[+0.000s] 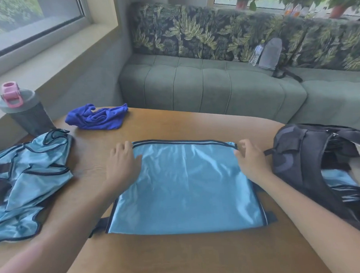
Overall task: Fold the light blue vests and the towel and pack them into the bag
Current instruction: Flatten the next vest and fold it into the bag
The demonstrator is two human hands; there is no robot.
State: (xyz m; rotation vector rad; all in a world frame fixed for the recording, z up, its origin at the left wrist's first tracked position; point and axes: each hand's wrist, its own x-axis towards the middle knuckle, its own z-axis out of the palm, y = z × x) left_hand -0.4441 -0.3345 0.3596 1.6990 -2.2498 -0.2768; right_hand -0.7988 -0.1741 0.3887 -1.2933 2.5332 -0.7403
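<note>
A light blue vest [186, 188] with dark trim lies folded flat in the middle of the wooden table [181, 257]. My left hand [123, 164] rests flat on its far left corner. My right hand [251, 159] is at its far right corner, fingers loosely curled at the trim. A heap of unfolded light blue vests [27, 182] lies at the left. A crumpled dark blue towel [99, 117] sits at the table's far side. The dark bag [314, 160] stands open at the right, with light blue fabric [337, 178] inside.
A grey bottle [25, 111] with a pink lid stands at the table's far left corner. Behind the table runs a green sofa [214, 84] holding a grey backpack [271, 54] and a plastic bottle. Potted plants line the windowsill.
</note>
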